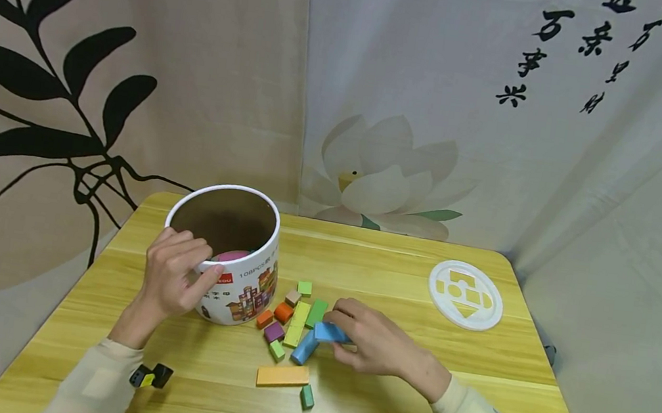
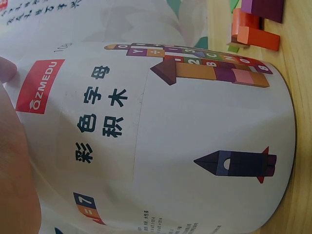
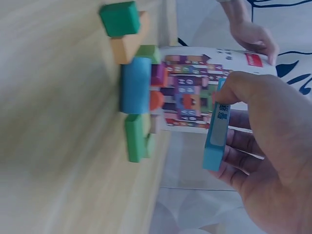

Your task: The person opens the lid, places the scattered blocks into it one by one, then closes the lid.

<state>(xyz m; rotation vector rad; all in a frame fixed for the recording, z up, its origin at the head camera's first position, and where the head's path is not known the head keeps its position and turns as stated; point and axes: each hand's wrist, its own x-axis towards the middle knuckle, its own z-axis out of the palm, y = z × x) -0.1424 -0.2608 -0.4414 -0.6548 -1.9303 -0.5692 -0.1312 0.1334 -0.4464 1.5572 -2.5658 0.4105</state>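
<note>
My left hand grips the near rim of a white printed bucket, thumb outside and fingers over the edge. Something pink shows inside the bucket; the rest of its contents is hidden. Above the table, my right hand pinches a flat blue block with dark characters on one face. Below it lies a heap of wooden blocks, among them a blue cylinder, a long yellow block, a green block and a purple block.
A long orange block and a small dark green block lie nearer the front of the wooden table. Toward the back right is a round white lid with shaped cutouts. Printed curtains hang behind the table.
</note>
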